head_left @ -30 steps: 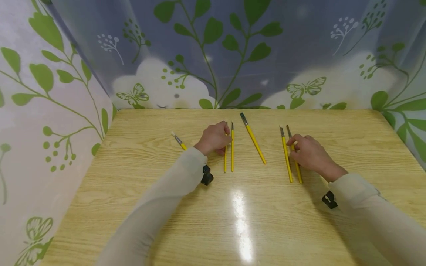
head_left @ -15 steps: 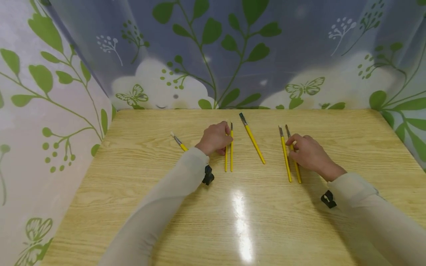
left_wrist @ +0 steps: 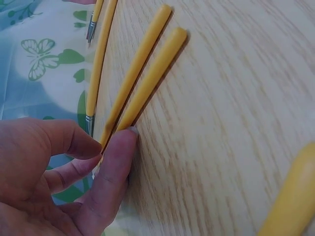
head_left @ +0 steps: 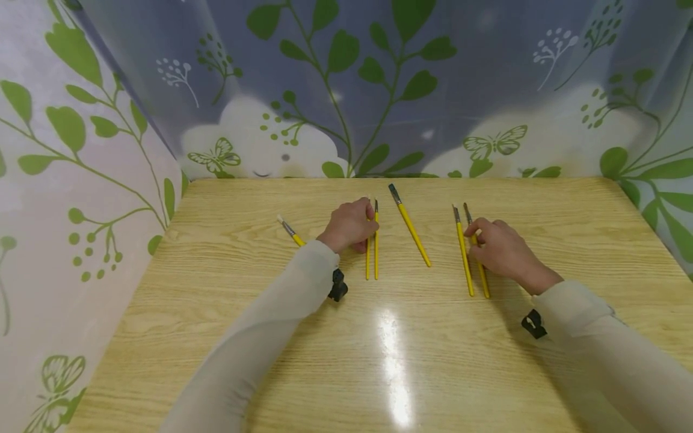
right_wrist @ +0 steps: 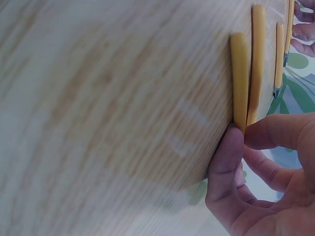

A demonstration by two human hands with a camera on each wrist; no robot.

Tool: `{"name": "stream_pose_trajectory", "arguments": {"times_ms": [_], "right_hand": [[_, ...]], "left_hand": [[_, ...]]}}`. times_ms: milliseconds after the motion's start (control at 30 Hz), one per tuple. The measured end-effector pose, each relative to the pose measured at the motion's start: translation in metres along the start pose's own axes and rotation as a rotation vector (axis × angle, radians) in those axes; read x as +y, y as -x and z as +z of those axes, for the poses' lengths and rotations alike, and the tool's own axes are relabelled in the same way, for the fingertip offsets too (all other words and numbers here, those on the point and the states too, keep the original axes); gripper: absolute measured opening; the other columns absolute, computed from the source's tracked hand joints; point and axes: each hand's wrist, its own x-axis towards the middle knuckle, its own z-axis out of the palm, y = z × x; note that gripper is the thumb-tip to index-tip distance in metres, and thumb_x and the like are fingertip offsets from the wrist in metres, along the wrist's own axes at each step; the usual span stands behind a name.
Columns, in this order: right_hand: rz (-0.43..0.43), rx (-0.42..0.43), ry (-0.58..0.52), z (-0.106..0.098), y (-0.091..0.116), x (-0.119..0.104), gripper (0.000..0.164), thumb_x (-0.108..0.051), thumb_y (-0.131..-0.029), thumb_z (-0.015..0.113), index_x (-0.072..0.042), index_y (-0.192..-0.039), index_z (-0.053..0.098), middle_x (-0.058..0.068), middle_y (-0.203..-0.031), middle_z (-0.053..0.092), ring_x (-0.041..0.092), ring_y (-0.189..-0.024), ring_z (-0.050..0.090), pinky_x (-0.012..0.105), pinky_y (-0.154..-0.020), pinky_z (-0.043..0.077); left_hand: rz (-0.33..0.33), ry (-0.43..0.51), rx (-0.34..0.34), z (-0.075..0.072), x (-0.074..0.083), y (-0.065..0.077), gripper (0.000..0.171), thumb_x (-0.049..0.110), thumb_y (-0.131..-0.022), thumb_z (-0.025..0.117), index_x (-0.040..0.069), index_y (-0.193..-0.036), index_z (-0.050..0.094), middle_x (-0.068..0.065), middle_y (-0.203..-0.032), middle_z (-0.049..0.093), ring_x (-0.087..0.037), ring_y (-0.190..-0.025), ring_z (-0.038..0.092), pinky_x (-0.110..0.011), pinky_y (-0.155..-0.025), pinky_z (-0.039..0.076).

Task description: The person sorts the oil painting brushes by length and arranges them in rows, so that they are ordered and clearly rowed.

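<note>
My left hand [head_left: 351, 225] pinches a thin yellow-handled paintbrush [left_wrist: 155, 76] lying on the table. A second thin paintbrush [head_left: 376, 258] lies close beside it, near the index fingertip. Over to the right, my right hand [head_left: 500, 249] holds another yellow paintbrush [right_wrist: 239, 73] between thumb and index finger. Directly left of that one is a further paintbrush [head_left: 464, 255], nearly parallel. Between the hands a wider paintbrush [head_left: 414, 234] with a dark flat tip lies slanted. The fingers cover the middle of each held brush.
A pale-tipped paintbrush [head_left: 291, 231] lies at the left, its lower part hidden under the left forearm. The wood-grain table [head_left: 460, 361] meets a leaf-patterned curtain [head_left: 379, 120] at the back. Another patterned sheet [head_left: 81, 180] hangs along the left side.
The left hand and its paintbrush have shifted very slightly toward the neighbouring brush, narrowing the gap between the two. The right hand shows almost no movement.
</note>
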Motion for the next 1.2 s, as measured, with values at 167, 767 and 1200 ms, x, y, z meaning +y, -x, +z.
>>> {"name": "stream_pose_trajectory", "arguments": {"times_ms": [167,767,1200], "right_hand": [[0.003,0.003,0.003,0.000,0.000,0.000,0.035,-0.009,-0.105,0.057,0.005,-0.136,0.060,0.034,-0.124,0.062,0.045,-0.114,0.057,0.055,-0.085,0.051],[0.001,0.000,0.003,0.000,-0.001,0.000,0.035,-0.010,-0.105,0.056,0.005,-0.137,0.060,0.034,-0.125,0.063,0.046,-0.115,0.057,0.055,-0.084,0.051],[0.005,-0.003,-0.002,-0.001,0.000,0.000,0.034,-0.010,-0.106,0.056,0.004,-0.137,0.059,0.034,-0.126,0.061,0.044,-0.114,0.057,0.054,-0.084,0.050]], "left_hand": [[0.018,0.004,0.001,-0.001,-0.002,0.001,0.015,0.019,-0.110,0.063,0.011,-0.121,0.056,-0.007,-0.072,0.064,-0.017,-0.053,0.069,-0.027,-0.056,0.059],[0.036,0.064,0.014,-0.035,-0.013,0.022,0.014,0.018,-0.112,0.058,0.010,-0.123,0.057,-0.007,-0.073,0.060,-0.026,-0.065,0.075,-0.039,-0.077,0.067],[-0.017,0.070,0.016,-0.073,-0.042,0.039,0.022,0.019,-0.111,0.056,0.008,-0.129,0.057,-0.015,-0.086,0.067,-0.023,-0.063,0.073,-0.044,-0.079,0.068]]}}
